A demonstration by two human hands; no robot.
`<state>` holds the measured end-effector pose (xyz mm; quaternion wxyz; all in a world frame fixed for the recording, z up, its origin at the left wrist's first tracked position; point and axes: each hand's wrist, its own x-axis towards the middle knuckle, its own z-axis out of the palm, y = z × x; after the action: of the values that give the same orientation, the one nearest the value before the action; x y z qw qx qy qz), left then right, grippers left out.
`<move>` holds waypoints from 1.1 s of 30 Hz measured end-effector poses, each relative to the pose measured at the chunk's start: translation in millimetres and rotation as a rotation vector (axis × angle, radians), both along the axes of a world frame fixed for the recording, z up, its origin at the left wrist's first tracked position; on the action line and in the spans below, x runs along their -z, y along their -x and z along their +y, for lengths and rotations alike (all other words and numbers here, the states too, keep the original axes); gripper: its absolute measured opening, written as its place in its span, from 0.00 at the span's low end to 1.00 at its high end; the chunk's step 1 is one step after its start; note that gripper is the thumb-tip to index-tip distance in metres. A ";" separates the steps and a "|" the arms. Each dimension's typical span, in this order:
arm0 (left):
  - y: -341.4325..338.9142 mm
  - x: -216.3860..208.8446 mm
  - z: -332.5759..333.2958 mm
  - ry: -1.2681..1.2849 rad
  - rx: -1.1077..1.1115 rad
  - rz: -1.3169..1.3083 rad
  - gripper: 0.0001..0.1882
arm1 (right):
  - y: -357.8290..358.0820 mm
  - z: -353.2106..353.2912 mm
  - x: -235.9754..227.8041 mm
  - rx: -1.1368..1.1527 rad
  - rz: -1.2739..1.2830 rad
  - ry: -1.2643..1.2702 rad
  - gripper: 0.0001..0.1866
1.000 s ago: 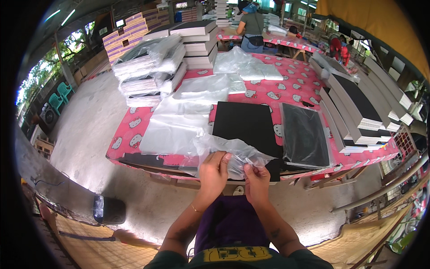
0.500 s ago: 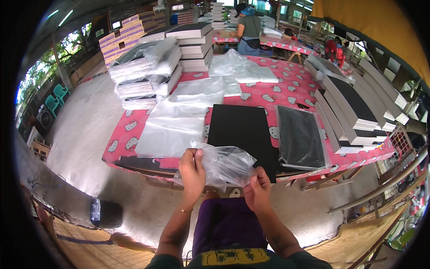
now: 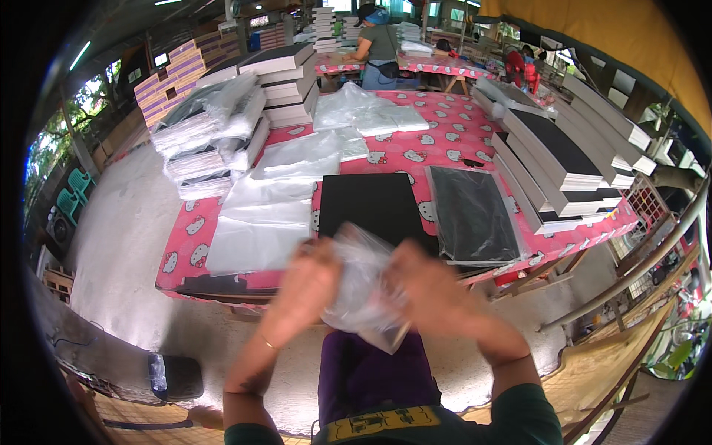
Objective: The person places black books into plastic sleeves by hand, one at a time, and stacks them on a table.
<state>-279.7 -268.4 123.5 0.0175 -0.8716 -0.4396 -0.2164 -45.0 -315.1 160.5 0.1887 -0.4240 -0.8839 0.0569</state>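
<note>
One plastic bag [image 3: 360,285] bunches just below frame centre, clamped in the grip of left hand [image 3: 308,278] and right hand [image 3: 424,285], both blurred; likely light, limp, slippery, best held by its edges.

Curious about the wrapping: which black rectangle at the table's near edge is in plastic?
The right rectangle: clear plastic covers it, while the left rectangle is unwrapped.

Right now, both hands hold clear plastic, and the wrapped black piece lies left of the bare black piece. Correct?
No: the head view shows the wrapped black piece to the right of the bare black piece. The left hand and right hand do hold clear plastic.
</note>
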 end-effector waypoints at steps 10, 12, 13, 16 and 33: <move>16.8 -24.1 -49.7 0.840 0.546 -1.035 0.08 | -117.7 25.7 85.0 -0.600 1.411 0.708 0.18; 6.9 -24.1 -39.7 0.722 0.618 -0.386 0.07 | -136.4 8.9 111.3 -0.364 1.716 0.912 0.20; 5.3 -8.6 -31.8 0.649 0.689 -0.391 0.08 | -145.1 12.7 124.0 -0.331 1.634 0.829 0.23; 26.4 -0.8 -36.0 0.771 0.715 -1.102 0.12 | -109.9 16.7 86.3 -0.384 0.492 1.005 0.20; 23.8 70.8 -47.2 1.323 0.484 -0.617 0.25 | -107.5 -1.8 140.9 -0.117 1.792 0.963 0.25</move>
<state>-303.5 -315.5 52.7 -0.6789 -0.6726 -0.2594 -0.1394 62.5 -317.0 19.7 0.5875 -0.2122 -0.3200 0.7123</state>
